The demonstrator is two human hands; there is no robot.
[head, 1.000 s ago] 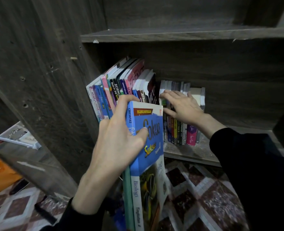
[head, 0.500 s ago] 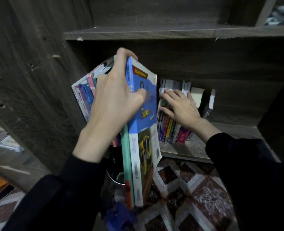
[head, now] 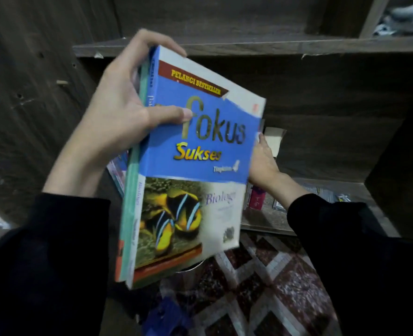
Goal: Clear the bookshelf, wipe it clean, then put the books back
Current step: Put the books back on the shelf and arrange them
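My left hand (head: 118, 117) grips a blue-and-white biology book (head: 195, 146) with clownfish on its cover, together with a teal-spined book (head: 130, 202) behind it. Both are held upright in front of the dark wooden bookshelf (head: 261, 219). My right hand (head: 263, 166) reaches into the shelf behind the blue book, against the row of books standing there. Most of its fingers are hidden; one shows straight. Of that row only a pink book (head: 257, 200) and a white one (head: 273, 139) show. Leaning books (head: 118, 170) peek out at the left.
The shelf's side panel (head: 31, 93) rises at the left and an upper board (head: 273, 44) crosses above. Flat packets (head: 321, 192) lie on the shelf at the right. Below is patterned floor (head: 273, 287), with a blue object (head: 166, 314) and a round metal rim (head: 190, 267).
My left hand has lifted the two books up and toward me, turning the blue cover to face the camera. My right hand stays on the shelf row, now mostly hidden behind the book.
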